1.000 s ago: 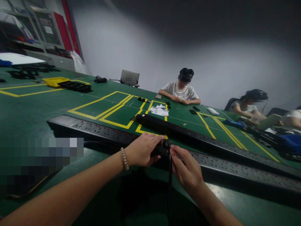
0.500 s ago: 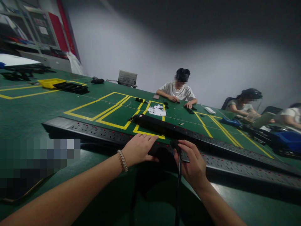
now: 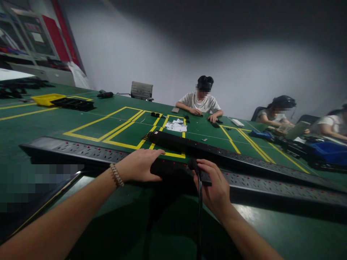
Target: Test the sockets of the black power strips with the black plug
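Observation:
A long black power strip [image 3: 271, 187] with rows of slots and red dots lies across the near part of the green table. My left hand [image 3: 139, 164] is wrapped over its left-middle part, the fingers on the far side and the thumb on the near side. Between the fingers and thumb of my right hand [image 3: 215, 184] is a black plug [image 3: 193, 165], held at the strip's top face. Whether the plug's pins are in a socket is hidden. Its black cord [image 3: 200, 213] hangs down toward me. Behind lies a second long power strip [image 3: 206, 150].
A co-worker [image 3: 200, 103] sits across the table, and other people [image 3: 280, 112] sit at the right. White paper pieces [image 3: 176, 125] lie beyond the strips. At the left are a yellow tray [image 3: 48, 99] and a black tray [image 3: 73, 103]; a blue bin [image 3: 329, 153] is at the right.
The near power strip has slid left, with my left hand on it. My right hand keeps hold of the plug and has barely moved relative to the table. The view has shifted slightly.

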{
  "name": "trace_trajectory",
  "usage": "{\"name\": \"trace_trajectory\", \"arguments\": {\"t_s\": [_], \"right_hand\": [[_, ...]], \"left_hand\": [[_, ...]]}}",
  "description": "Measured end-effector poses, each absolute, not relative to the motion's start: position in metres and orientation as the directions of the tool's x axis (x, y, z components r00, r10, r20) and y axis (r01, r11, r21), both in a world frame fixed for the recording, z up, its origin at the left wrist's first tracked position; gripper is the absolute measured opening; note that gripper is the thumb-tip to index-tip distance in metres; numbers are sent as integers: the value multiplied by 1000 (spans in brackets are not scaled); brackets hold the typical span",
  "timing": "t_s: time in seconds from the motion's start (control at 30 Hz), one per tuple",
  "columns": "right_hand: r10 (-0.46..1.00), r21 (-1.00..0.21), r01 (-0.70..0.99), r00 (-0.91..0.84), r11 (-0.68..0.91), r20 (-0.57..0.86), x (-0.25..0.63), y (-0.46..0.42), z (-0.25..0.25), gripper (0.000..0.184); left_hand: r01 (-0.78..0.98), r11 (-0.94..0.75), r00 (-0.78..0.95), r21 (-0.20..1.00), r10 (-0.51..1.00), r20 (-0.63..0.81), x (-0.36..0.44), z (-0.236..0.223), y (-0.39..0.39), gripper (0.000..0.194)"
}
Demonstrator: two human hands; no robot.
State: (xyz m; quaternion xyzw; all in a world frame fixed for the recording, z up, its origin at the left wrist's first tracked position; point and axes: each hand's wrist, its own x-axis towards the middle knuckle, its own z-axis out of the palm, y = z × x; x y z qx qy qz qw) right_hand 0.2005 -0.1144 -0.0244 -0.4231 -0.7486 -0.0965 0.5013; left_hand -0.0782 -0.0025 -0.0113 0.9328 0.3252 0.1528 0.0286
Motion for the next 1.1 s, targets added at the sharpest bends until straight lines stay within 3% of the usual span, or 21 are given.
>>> {"name": "trace_trajectory", "arguments": {"t_s": [0.3,0.47,1.1], "right_hand": [[563,-294,683,-206,669,800,186,-103,-39,35],[556,-274,683,-231,677,798,181,-102,-36,36],[557,-203,681,-352,704,752,171,-103,-34,45]], "left_hand": [[413,-877,722,248,481,498,-47,-20,-24,73],[399,-868,705,295,496,506,-46,-23,-26,75],[400,-882,723,249,471,505,-44,-21,-29,62]]}}
